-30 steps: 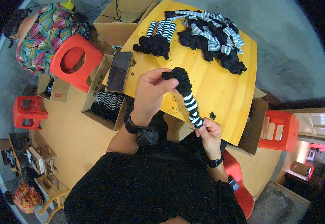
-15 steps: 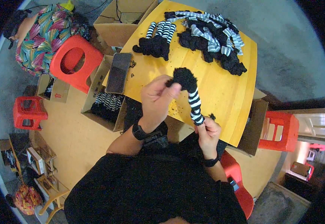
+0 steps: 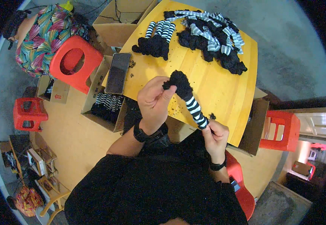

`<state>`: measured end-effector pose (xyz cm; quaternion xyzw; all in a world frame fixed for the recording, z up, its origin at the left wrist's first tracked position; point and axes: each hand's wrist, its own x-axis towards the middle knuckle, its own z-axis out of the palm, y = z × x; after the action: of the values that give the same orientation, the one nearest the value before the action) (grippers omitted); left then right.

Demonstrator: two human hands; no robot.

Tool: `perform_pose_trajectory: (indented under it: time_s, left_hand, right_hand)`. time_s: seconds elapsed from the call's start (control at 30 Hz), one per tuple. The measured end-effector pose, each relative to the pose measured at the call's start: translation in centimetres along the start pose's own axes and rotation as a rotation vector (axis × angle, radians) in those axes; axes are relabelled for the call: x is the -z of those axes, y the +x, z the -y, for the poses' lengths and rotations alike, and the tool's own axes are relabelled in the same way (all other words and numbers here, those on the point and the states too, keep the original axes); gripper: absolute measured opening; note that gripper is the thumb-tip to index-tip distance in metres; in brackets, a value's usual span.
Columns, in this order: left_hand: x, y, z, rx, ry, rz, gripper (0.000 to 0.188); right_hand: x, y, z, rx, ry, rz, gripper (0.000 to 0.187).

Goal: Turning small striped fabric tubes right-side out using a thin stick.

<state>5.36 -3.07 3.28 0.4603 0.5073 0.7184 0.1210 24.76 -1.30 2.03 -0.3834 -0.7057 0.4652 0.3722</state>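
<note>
A knitted tube (image 3: 195,109) with a fuzzy black end and black-and-white stripes is stretched between my hands over the table's near edge. My left hand (image 3: 153,98) pinches the black end between thumb and fingers. The striped end is gripped by the fingertips of my right hand (image 3: 215,139). Beyond them, several similar striped tubes with black ends (image 3: 153,45) lie side by side on the table. To their right is a loose heap of black and grey-white striped knit pieces (image 3: 223,41).
A dark phone (image 3: 118,73) rests at the left edge of the yellow table (image 3: 230,101). Cardboard boxes stand around it; one box (image 3: 112,123) holds more striped pieces. Red stools (image 3: 91,62) are left and right. A person in a patterned top (image 3: 45,41) is at the far left.
My right hand has moved slightly right and toward me, pulling the tube straighter and more slanted. My left hand has shifted a little left, still gripping the black end.
</note>
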Motion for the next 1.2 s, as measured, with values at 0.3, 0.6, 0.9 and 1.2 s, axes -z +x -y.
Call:
perform_pose_trajectory:
  time_s: [0.3,0.6,0.9,1.2]
  left_hand:
    - [-0.1,-0.6,-0.1,0.033,0.039,0.107,0.006]
    - [-1.3,-1.0,0.0,-0.093,0.095,0.214,0.011]
    - [-0.8,-1.7,1.6,0.113,-0.013,0.239,0.018]
    - [-1.8,-2.7,1.4,0.043,0.219,0.196,0.011]
  right_hand:
    - [0.1,-0.5,-0.5,-0.050,-0.062,-0.040,0.008]
    - [-1.5,0.1,-1.2,-0.199,0.538,0.049,0.013]
    - [-2.4,0.8,-1.0,-0.371,0.574,0.144,0.022]
    - [-3.1,0.1,-2.0,-0.257,0.436,-0.021,0.016]
